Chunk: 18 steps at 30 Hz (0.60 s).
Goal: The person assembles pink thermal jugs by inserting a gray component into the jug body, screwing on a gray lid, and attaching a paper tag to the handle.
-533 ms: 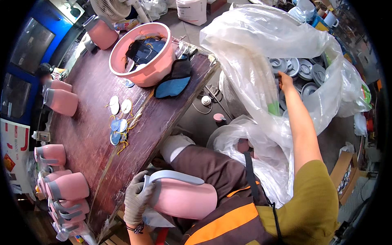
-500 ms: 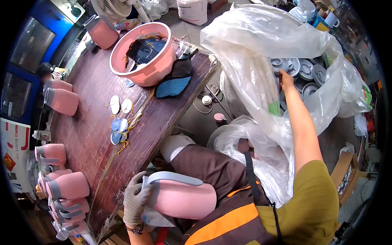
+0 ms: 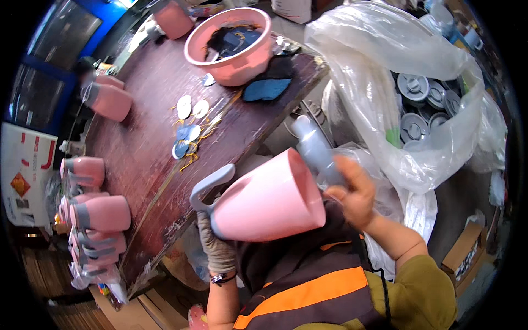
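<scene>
My gloved left hand (image 3: 216, 246) is closed around the grey collar of a pink jug (image 3: 264, 203). The jug lies tilted over my lap, its wide pink end toward the right and its grey handle on the upper left. In my bare right hand (image 3: 355, 192) is a grey lid (image 3: 319, 151), smeared by motion, close to the jug's wide end. Part of the left hand's fingers is hidden behind the jug. More grey lids (image 3: 412, 87) lie in a big clear plastic bag (image 3: 357, 71) at the right.
A dark red table (image 3: 148, 159) fills the left. On it are a pink basin (image 3: 258, 55), round tags with yellow strings (image 3: 190, 132), and a blue-black pad (image 3: 267, 89). Several pink jugs (image 3: 107, 213) line its left edge. An open cardboard box (image 3: 465, 247) stands at the right.
My right hand has come out of the bag with a grey lid and moved down-left to the jug. My left hand has raised and turned the jug, its wide end now toward the right hand.
</scene>
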### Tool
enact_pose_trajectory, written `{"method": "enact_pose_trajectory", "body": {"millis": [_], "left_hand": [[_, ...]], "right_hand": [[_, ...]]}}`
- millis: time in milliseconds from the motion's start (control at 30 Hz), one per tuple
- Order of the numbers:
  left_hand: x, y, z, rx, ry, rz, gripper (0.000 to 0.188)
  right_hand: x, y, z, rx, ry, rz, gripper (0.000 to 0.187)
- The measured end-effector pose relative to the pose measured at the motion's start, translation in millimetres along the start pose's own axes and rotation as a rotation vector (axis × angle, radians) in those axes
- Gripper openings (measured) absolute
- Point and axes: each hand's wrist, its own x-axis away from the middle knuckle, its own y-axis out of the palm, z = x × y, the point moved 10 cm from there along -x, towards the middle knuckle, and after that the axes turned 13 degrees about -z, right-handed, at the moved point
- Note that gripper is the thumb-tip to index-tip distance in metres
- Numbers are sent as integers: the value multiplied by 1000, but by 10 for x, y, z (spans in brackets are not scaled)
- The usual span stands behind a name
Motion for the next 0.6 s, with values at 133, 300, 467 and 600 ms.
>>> {"method": "enact_pose_trajectory", "body": {"millis": [133,300,467,600], "left_hand": [[192,-165,-30,188,-8,83,49],[390,-568,-244,339,-62,158,42],[431,-530,-294,361,-78,146,38],[405,-277,-211,460,-125,111,38]], "right_hand": [[27,485,-392,-8,-114,-134,36],[198,672,-424,-98,-134,-146,31],[199,682,-304,-241,-9,-101,31],[140,623,-505,-183,-208,-164,30]]}}
